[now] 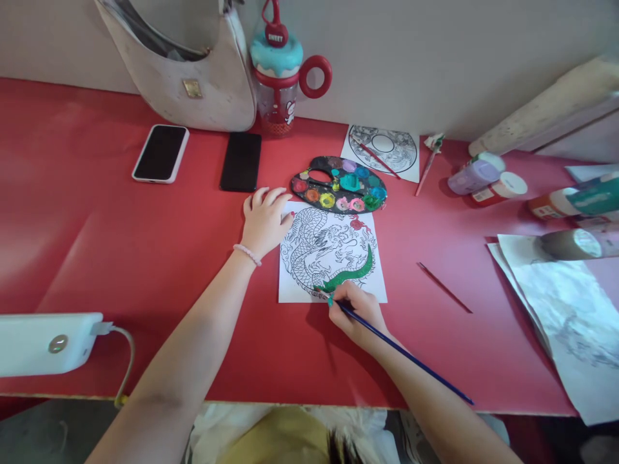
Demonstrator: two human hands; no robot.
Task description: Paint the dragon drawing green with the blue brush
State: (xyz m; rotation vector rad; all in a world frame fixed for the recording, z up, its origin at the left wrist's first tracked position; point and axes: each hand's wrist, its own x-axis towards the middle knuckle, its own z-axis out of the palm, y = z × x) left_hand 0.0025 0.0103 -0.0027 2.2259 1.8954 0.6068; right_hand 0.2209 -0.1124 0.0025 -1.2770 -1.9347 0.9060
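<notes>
A sheet printed with a dragon line drawing (309,258) lies in front of me. Part of the dragon's body is painted green, and a small patch at the upper right is red. My right hand (356,310) pinches a long blue paintbrush (411,357), its tip at the lower end of the green area. My left hand (265,220) rests with spread fingers at the sheet's upper left corner and holds nothing. Just beyond the sheet sits a dark paint palette (316,164) with several coloured paints in its wells.
At the back stand a white handbag (203,96) and a cup with a red handle (276,87). Two phones lie left of the palette. Thin brushes (445,287), paint bottles (476,174) and more sheets (575,309) lie to the right. A white power bank (43,345) is at left.
</notes>
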